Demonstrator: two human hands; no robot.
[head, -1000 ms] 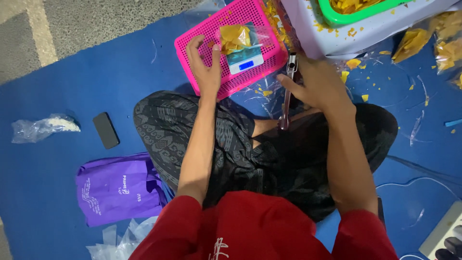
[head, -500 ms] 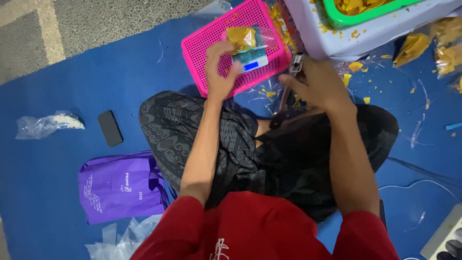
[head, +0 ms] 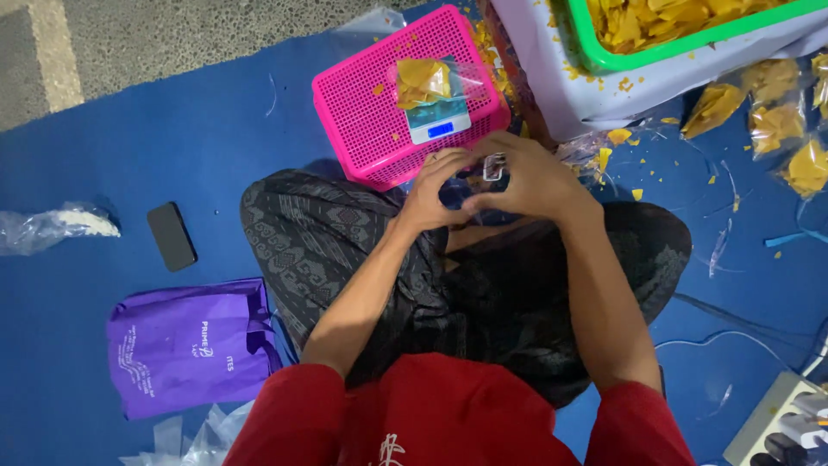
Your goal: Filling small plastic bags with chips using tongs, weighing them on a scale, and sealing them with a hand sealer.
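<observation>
I sit cross-legged on a blue mat (head: 172, 147). My left hand (head: 434, 188) and my right hand (head: 528, 179) meet over my lap, fingers curled around a small metal object (head: 494, 166) between them. Just beyond the hands stands an upturned pink mesh basket (head: 362, 112). A small digital scale (head: 440, 128) rests on top of it. On the scale lies a clear bag of yellow chips (head: 423, 82). What the metal object is I cannot make out.
A pale tub (head: 621, 91) with a green tray of yellow chips (head: 604, 56) stands at the far right, with filled chip bags (head: 806, 164) and crumbs beside it. A black phone (head: 172, 236), a purple bag (head: 181, 345) and crumpled clear plastic (head: 52, 226) lie left. A power strip (head: 776, 431) sits bottom right.
My left hand has come off the bag on the scale and moved back to join my right hand over my lap. The bag stays on the scale.
</observation>
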